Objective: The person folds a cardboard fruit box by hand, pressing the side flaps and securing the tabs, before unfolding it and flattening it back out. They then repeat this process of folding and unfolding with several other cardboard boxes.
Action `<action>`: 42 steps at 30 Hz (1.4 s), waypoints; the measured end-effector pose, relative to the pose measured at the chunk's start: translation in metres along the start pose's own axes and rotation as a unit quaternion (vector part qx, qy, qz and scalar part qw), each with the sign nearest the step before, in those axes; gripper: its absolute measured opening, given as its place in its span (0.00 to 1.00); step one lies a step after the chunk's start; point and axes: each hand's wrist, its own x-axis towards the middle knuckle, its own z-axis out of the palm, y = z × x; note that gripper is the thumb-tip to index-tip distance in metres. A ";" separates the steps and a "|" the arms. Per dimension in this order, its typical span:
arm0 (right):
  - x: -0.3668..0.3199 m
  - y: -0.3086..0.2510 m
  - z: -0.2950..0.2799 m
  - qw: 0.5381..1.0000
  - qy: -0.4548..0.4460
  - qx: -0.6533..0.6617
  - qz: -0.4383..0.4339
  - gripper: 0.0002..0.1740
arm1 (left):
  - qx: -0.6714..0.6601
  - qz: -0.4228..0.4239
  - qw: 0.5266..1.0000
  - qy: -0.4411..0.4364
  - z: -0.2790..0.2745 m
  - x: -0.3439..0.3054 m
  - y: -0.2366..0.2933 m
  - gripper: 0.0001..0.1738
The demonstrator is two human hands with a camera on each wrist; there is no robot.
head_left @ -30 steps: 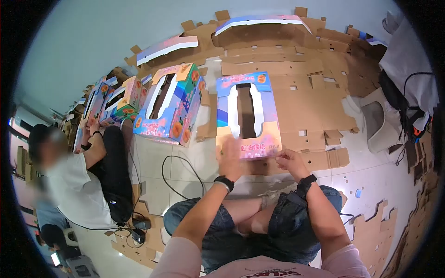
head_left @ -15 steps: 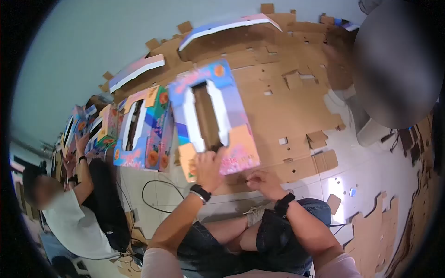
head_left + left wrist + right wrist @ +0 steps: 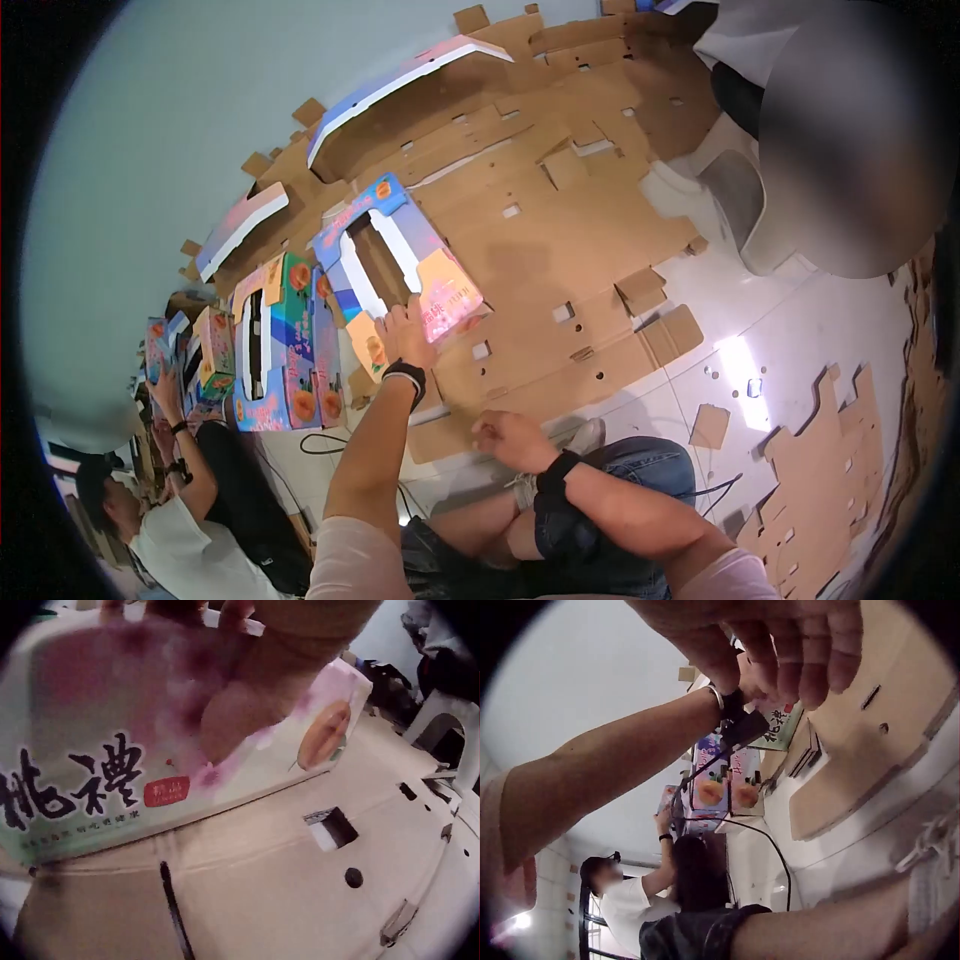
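Note:
A colourful peach carton (image 3: 452, 292), with a long slot in its top and white flaps along it, stands on the flat cardboard, turned at an angle. My left hand (image 3: 406, 336) grips its near end, the fingers hooked over the edge of the slot. In the left wrist view, the thumb (image 3: 232, 724) lies against the printed side panel of the carton (image 3: 82, 712). My right hand (image 3: 512, 440) hovers closer to my legs, apart from the carton. Its fingers (image 3: 817, 660) hang loosely curled and hold nothing.
Similar cartons (image 3: 300, 350) stand just left, with a seated person (image 3: 190, 545) working beyond them. Flat brown cardboard (image 3: 540, 270) covers the floor, a folded printed piece (image 3: 400, 75) at its back. A pale plastic stool (image 3: 735, 205) and a large blurred shape (image 3: 860, 150) are at right.
My left hand has taken the carton leftward and turned it, next to the other cartons. My right hand has drawn back from its near edge. The head view has shifted; a blurred shape has entered at right.

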 end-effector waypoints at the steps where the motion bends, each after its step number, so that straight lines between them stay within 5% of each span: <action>1: -0.001 -0.001 0.002 1.000 -0.007 0.003 -0.002 0.16 | 0.005 0.007 1.000 0.027 -0.004 0.002 0.010 0.49; 7: -0.007 0.004 0.019 0.998 -0.011 -0.007 -0.054 0.18 | -0.082 0.153 0.964 0.201 -0.054 0.029 0.103 0.43; 13: -0.010 -0.010 0.006 0.999 -0.040 -0.020 -0.030 0.18 | -0.091 0.253 0.959 0.092 -0.048 0.067 0.199 0.43; 15: -0.012 0.004 0.020 0.998 0.015 -0.015 -0.067 0.18 | -0.087 0.261 0.959 -0.072 -0.009 0.073 0.215 0.42; 16: -0.012 0.010 0.023 0.992 0.069 -0.012 -0.103 0.17 | -0.089 0.263 0.958 -0.072 0.000 0.071 0.222 0.42; 18: -0.010 0.014 0.024 0.983 0.111 0.012 -0.144 0.18 | -0.120 0.212 0.967 0.074 0.011 0.056 0.229 0.40; 20: -0.012 0.011 0.024 0.971 0.149 0.039 -0.185 0.18 | -0.110 0.207 0.970 0.066 0.011 0.051 0.226 0.38; 22: -0.011 -0.003 0.008 0.996 -0.015 -0.051 -0.065 0.19 | -0.138 0.234 0.961 0.044 -0.015 0.043 0.228 0.37; 26: -0.014 0.005 0.020 0.998 -0.034 -0.030 -0.052 0.20 | -0.139 0.244 0.960 0.020 -0.023 -0.007 0.236 0.39; 28: -0.019 0.024 0.038 0.989 0.055 0.007 -0.138 0.23 | -0.133 0.296 0.946 -0.011 0.000 -0.027 0.239 0.40; 31: -0.010 0.056 0.050 0.964 -0.014 0.158 -0.212 0.27 | -0.106 0.270 0.956 0.046 0.007 -0.033 0.248 0.42; 32: -0.008 0.119 0.108 0.964 -0.017 0.153 -0.216 0.27 | -0.106 0.267 0.956 0.053 0.002 -0.034 0.246 0.42; 34: 0.052 0.240 0.131 0.876 -0.131 0.443 -0.141 0.32 | -0.119 0.252 0.960 -0.009 -0.028 -0.033 0.239 0.42; 35: 0.050 0.185 0.097 0.875 -0.139 0.440 -0.144 0.32 | -0.115 0.246 0.962 -0.004 -0.038 -0.035 0.232 0.42; 36: 0.036 0.135 0.059 0.969 -0.109 0.158 -0.156 0.32 | -0.119 0.251 0.961 0.012 -0.047 -0.038 0.223 0.42; 37: 0.022 0.079 0.031 0.976 -0.065 -0.136 -0.157 0.32 | -0.121 0.257 0.958 0.026 -0.056 -0.042 0.214 0.42; 40: 0.003 0.027 0.001 0.977 -0.174 -0.032 -0.121 0.30 | -0.183 0.214 0.960 -0.007 -0.101 -0.061 0.180 0.41; 42: 0.019 0.037 -0.002 0.977 -0.169 -0.071 -0.108 0.28 | -0.197 0.200 0.958 0.052 -0.119 -0.076 0.153 0.42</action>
